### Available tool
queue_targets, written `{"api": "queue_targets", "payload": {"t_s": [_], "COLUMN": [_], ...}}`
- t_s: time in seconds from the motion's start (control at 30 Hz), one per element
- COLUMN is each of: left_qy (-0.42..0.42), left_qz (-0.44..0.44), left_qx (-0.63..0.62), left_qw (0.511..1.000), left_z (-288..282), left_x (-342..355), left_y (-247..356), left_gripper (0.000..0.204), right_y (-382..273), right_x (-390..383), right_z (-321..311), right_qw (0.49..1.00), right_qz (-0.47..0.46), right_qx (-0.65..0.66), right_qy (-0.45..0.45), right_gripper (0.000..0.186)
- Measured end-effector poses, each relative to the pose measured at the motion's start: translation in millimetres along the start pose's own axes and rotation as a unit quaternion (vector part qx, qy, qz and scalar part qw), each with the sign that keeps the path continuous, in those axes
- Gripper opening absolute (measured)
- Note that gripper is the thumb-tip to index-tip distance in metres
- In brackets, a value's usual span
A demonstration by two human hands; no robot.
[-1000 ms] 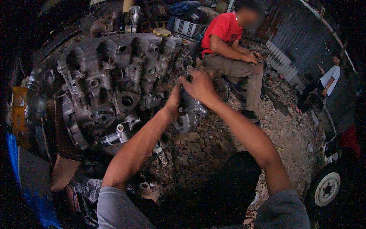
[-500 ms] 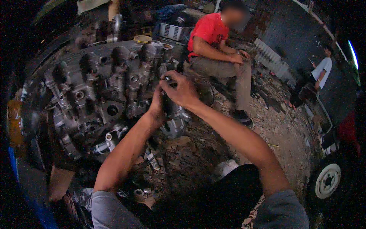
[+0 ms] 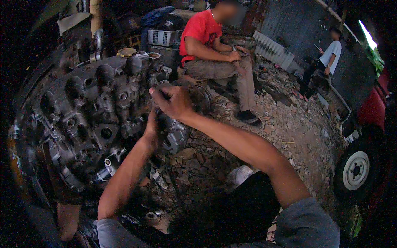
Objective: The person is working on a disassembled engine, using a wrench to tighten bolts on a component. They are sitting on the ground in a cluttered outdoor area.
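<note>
A greasy metal engine point(image 3: 107, 107) with round bores and bolt bosses fills the left half of the head view. At its right end my right hand point(image 3: 173, 101) has its fingers closed in a pinch on a small part that I cannot make out. My left hand point(image 3: 151, 126) is just below and left of it, against the engine, its fingers mostly hidden behind the right hand. Rounded metal housings point(image 3: 175, 138) lie under both hands. A silver fitting point(image 3: 109, 167) juts from the engine's lower side, left of my forearm, and a yellow cap point(image 3: 126, 52) sits on top.
A person in red point(image 3: 198, 33) sits just beyond the engine; another in white point(image 3: 330, 56) is by a corrugated wall point(image 3: 281, 25). A white crate point(image 3: 163, 38) stands behind. Rubble ground point(image 3: 289, 120) lies right of my arms; a vehicle wheel point(image 3: 355, 169) stands at right.
The view has shifted, so engine and people appear farther left. My hands stay together at the engine's right end, my right fingers still pinched.
</note>
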State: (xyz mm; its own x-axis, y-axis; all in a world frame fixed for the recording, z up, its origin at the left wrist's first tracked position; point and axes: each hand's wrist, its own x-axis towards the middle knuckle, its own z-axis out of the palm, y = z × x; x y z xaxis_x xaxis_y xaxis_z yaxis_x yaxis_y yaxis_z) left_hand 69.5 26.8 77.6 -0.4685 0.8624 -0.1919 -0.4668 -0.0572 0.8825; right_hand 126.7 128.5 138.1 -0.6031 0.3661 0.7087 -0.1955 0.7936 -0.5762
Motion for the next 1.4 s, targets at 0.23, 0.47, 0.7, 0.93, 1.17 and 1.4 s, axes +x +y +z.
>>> {"api": "queue_targets", "payload": {"t_s": [0.23,0.47,0.7,0.93,1.17,1.4], "left_qy": [-0.005,-0.078,-0.053,-0.054,0.000,-0.069], "left_qz": [-0.055,-0.101,-0.051,-0.034,-0.026,-0.110], "left_qx": [-0.019,-0.022,-0.033,-0.042,-0.047,-0.071], "left_qw": [0.998,0.992,0.997,0.997,0.999,0.989], "left_z": [12.7,10.4,-12.8,-10.2,6.8,5.1], "left_x": [-12.1,-17.0,2.6,0.4,-9.8,-3.6], "left_y": [5.4,12.6,-4.7,-13.7,-8.7,-14.4], "left_gripper": [0.082,0.082,0.074,0.065,0.071,0.083], "right_y": [2.8,6.5,-5.1,3.6,-2.2,2.4], "right_x": [-0.1,0.8,-0.1,-1.1,-5.8,-34.1], "right_z": [-2.5,4.8,-0.6,2.7,0.4,-15.8], "right_qw": [0.999,0.995,0.994,0.985,0.993,0.983], "right_qz": [-0.022,-0.072,-0.101,-0.164,-0.071,-0.166], "right_qx": [0.006,0.054,-0.020,-0.022,-0.081,-0.075], "right_qy": [-0.027,0.043,-0.030,-0.041,-0.040,-0.018], "right_gripper": [0.038,0.037,0.034,0.034,0.026,0.015]}}
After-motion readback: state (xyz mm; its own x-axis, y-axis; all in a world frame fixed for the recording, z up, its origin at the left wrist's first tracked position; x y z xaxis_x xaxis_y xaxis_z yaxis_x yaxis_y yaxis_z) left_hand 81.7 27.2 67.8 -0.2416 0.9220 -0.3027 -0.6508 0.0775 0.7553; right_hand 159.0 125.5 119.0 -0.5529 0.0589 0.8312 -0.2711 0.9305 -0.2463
